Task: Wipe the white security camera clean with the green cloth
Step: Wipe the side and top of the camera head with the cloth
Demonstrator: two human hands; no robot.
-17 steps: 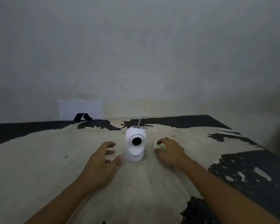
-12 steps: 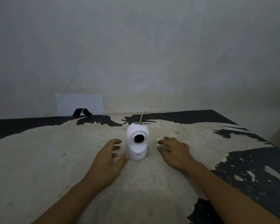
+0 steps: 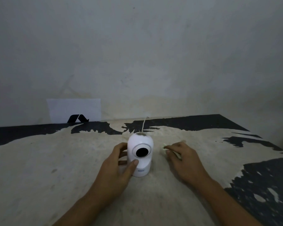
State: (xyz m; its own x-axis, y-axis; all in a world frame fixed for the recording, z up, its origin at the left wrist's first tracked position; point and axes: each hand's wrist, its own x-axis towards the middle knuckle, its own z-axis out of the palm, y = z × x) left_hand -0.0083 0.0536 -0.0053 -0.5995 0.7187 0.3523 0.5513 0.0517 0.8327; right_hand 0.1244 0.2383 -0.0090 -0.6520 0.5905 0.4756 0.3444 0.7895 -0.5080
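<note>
The white security camera [image 3: 140, 144] stands upright in the middle of the worn table [image 3: 39, 168], its round black lens facing me and a dark smudge on its dome. A thin white cable runs from behind it toward the wall. My left hand [image 3: 116, 167] wraps its lower body, thumb across the front and fingers around the left side. The pale green cloth [image 3: 164, 148] lies just right of the camera, mostly covered by my right hand [image 3: 183, 160], whose fingers curl over it and pinch it against the table.
A white sheet of paper [image 3: 73, 110] with a black mark leans against the grey wall at the back left. The tabletop is beige with peeling black patches; its right edge [image 3: 258, 137] runs diagonally close to my right arm.
My left hand has moved right from beside the camera and closed around its base. My right hand has stayed on the green cloth, fingers curling tighter over it.
</note>
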